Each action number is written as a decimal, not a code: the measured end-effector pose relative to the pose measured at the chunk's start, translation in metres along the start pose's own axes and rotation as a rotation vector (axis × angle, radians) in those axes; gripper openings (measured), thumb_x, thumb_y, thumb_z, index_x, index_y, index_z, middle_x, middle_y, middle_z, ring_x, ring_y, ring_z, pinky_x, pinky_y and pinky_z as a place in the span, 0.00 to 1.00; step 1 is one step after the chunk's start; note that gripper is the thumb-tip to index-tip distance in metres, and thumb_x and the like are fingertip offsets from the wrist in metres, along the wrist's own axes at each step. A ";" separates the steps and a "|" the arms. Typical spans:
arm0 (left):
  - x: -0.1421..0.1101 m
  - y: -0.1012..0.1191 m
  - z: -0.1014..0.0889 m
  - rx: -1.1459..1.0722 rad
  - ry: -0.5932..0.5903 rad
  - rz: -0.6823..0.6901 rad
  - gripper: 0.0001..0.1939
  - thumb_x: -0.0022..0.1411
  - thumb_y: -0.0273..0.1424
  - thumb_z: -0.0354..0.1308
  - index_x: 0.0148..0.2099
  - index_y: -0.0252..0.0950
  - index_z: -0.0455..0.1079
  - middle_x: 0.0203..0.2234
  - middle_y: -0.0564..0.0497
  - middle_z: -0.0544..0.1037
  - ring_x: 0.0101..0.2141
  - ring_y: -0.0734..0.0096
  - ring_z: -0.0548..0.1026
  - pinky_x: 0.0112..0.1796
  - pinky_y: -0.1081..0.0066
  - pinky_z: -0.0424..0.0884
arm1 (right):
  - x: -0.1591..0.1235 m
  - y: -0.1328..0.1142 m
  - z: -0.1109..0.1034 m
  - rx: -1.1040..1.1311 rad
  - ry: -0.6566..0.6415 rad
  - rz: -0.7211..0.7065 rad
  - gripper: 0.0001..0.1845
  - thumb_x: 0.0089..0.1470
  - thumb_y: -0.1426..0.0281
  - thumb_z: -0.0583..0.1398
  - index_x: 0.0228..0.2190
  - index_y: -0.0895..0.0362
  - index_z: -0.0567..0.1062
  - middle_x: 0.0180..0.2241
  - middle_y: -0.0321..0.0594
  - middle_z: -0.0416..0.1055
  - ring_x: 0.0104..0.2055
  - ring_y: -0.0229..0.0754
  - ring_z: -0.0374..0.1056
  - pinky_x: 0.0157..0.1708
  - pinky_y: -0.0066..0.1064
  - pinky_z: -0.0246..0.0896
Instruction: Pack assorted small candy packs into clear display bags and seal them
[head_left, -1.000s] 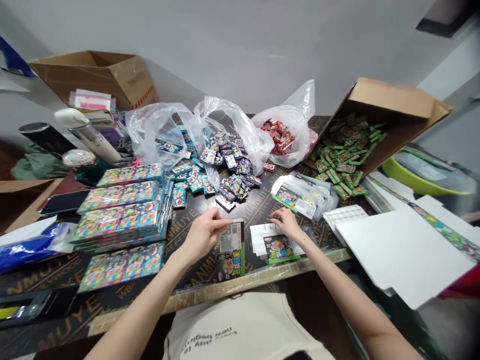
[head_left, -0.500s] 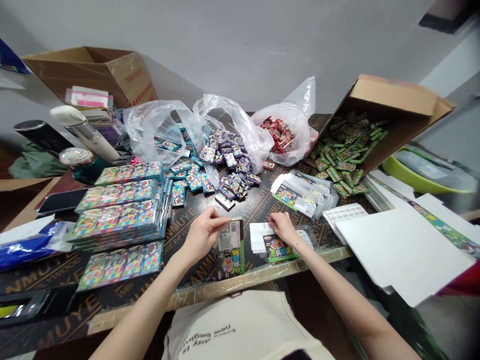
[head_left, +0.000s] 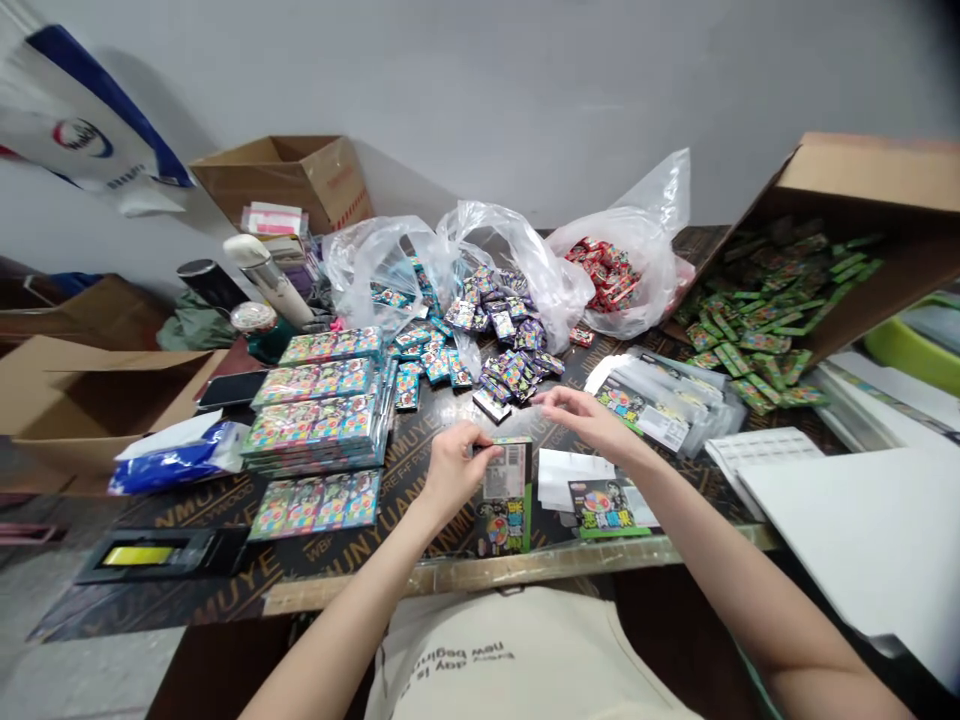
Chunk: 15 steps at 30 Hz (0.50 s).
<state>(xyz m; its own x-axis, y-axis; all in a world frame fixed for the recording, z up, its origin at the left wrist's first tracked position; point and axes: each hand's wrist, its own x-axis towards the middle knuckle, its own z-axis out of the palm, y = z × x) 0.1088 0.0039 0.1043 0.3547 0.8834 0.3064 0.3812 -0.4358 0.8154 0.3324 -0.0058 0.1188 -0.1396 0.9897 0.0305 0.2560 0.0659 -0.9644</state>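
My left hand (head_left: 459,462) pinches the top edge of a black-and-green printed plastic pouch (head_left: 504,515) lying at the table's front. A thin green-edged strip shows at the pouch's mouth, too small to make out. My right hand (head_left: 581,412) hovers beside a pile of purple candy packets (head_left: 517,372), fingers apart, with nothing clearly in them. Below that hand lie white paper slips (head_left: 562,480) and another printed pouch (head_left: 609,505). Between both hands and the pile rests a small packet (head_left: 491,405) with its white side showing. Blue packets (head_left: 439,355) lie to its left.
Filled flat packs (head_left: 315,425) are stacked at left. Clear bags hold blue, purple and red packets (head_left: 604,275). A tipped carton (head_left: 862,190) spills green packets (head_left: 750,320) at right. More pouches (head_left: 660,400) and white card sheets (head_left: 847,500) lie at right; a black tray (head_left: 157,553) sits front left.
My right hand has lifted off the white slips and moved up towards the purple packets, its fingers spreading. The left hand keeps its pinch on the pouch. The camera view has turned left.
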 end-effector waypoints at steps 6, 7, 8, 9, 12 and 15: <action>-0.002 0.004 -0.007 0.009 -0.049 0.045 0.05 0.50 0.23 0.53 0.27 0.36 0.69 0.26 0.49 0.73 0.29 0.68 0.70 0.33 0.71 0.64 | 0.021 -0.029 0.036 0.132 -0.337 0.051 0.12 0.44 0.61 0.62 0.21 0.57 0.71 0.29 0.36 0.71 0.35 0.40 0.65 0.34 0.29 0.58; -0.003 0.005 -0.007 0.004 -0.053 0.042 0.06 0.50 0.23 0.52 0.27 0.36 0.69 0.27 0.49 0.73 0.30 0.68 0.71 0.33 0.71 0.64 | 0.023 -0.027 0.037 0.124 -0.354 0.047 0.13 0.43 0.61 0.62 0.21 0.58 0.71 0.27 0.36 0.71 0.33 0.39 0.65 0.32 0.29 0.58; -0.003 0.005 -0.007 -0.001 -0.049 0.037 0.06 0.51 0.24 0.52 0.27 0.36 0.69 0.27 0.50 0.73 0.30 0.68 0.71 0.34 0.70 0.64 | 0.025 -0.024 0.038 0.115 -0.361 0.042 0.13 0.43 0.61 0.62 0.21 0.58 0.71 0.26 0.35 0.71 0.31 0.38 0.65 0.31 0.28 0.58; -0.003 0.005 -0.006 -0.003 -0.037 0.031 0.04 0.51 0.25 0.53 0.26 0.36 0.68 0.26 0.50 0.73 0.30 0.69 0.70 0.34 0.71 0.63 | 0.026 -0.021 0.039 0.104 -0.365 0.040 0.13 0.43 0.61 0.62 0.21 0.58 0.71 0.25 0.34 0.70 0.29 0.37 0.64 0.30 0.27 0.58; -0.003 0.004 0.000 0.028 0.009 0.023 0.05 0.50 0.30 0.59 0.24 0.36 0.67 0.24 0.51 0.71 0.28 0.69 0.69 0.32 0.72 0.62 | 0.028 -0.013 0.044 0.053 -0.344 0.028 0.13 0.43 0.61 0.62 0.21 0.58 0.71 0.23 0.33 0.69 0.26 0.35 0.63 0.27 0.26 0.57; -0.003 0.002 0.006 0.092 0.011 0.033 0.08 0.51 0.31 0.59 0.24 0.36 0.65 0.23 0.52 0.69 0.26 0.71 0.68 0.30 0.73 0.61 | 0.031 -0.006 0.048 -0.059 -0.234 -0.023 0.11 0.44 0.63 0.61 0.21 0.58 0.70 0.22 0.33 0.67 0.25 0.35 0.61 0.26 0.25 0.55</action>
<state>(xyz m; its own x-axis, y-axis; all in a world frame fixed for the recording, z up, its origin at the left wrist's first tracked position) 0.1132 -0.0006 0.1022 0.3590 0.8699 0.3382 0.4462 -0.4782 0.7564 0.2809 0.0180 0.1126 -0.3623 0.9319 -0.0162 0.3051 0.1021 -0.9468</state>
